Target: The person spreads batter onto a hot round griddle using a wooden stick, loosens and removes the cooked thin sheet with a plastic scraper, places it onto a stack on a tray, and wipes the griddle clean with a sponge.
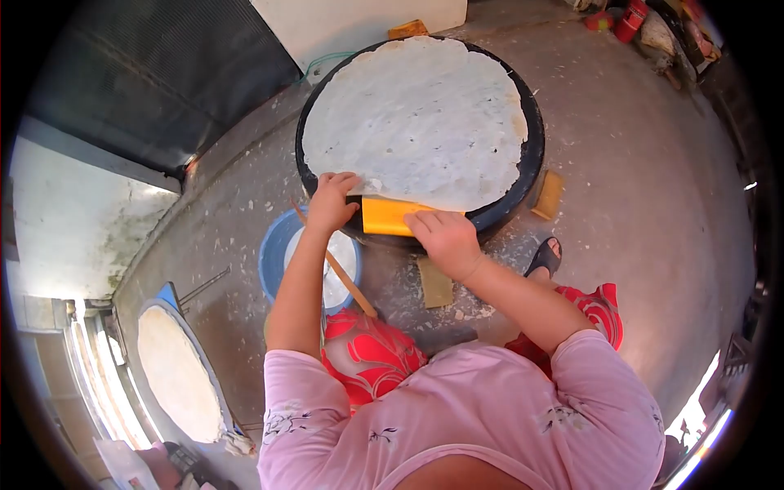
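Observation:
A large, thin, pale flatbread covers most of the round black griddle in front of me. At its near left edge my left hand is closed, with fingertips on the flatbread's rim and the thumb below. A flat yellow scraper lies along the near edge of the griddle, its upper side against the flatbread. My right hand grips the right part of this scraper, fingers on top. The scraper's far side is partly hidden by the flatbread.
Left of the griddle stands a blue basin with white contents and a wooden stick across it. A round board with pale sheets is at lower left. Yellowish blocks touch the griddle's base area. A white wall rises behind.

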`<state>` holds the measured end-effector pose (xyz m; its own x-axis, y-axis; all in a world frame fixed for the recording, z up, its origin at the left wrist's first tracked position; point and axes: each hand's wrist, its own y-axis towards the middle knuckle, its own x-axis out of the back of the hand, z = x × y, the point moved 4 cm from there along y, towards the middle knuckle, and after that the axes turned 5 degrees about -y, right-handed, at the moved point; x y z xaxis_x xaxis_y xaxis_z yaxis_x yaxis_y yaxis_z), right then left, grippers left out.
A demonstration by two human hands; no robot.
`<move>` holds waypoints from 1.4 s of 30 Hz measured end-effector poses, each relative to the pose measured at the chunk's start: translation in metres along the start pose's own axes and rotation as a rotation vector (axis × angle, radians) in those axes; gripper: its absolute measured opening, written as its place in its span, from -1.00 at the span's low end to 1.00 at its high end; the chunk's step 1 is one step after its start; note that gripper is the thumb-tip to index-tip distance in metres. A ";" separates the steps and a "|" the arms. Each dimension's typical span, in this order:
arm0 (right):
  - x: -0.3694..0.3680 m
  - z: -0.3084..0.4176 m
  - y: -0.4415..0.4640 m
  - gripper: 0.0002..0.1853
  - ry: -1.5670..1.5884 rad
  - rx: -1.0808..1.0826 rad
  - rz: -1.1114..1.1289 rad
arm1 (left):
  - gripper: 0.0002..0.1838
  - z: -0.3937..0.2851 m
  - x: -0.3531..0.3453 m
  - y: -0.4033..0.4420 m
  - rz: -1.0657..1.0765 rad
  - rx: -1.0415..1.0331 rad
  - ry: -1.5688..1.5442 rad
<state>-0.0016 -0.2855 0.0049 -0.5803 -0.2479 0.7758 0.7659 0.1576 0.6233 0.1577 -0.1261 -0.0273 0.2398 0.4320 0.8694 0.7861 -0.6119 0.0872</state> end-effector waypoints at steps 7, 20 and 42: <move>-0.029 0.028 -0.001 -0.75 -0.023 0.211 0.040 | -0.89 0.003 -0.005 0.033 -0.090 0.004 -0.087; -0.069 0.008 0.051 -0.90 -0.128 -0.005 0.071 | -0.89 -0.018 0.018 0.090 -0.148 -0.048 -0.108; 0.047 -0.017 -0.024 -0.67 0.301 0.061 0.364 | -0.78 -0.091 0.073 -0.015 -0.636 -0.461 -0.084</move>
<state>-0.0424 -0.3170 0.0253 -0.1646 -0.4309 0.8872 0.8814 0.3395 0.3284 0.1115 -0.1458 0.0789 -0.1198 0.8286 0.5469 0.4758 -0.4356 0.7641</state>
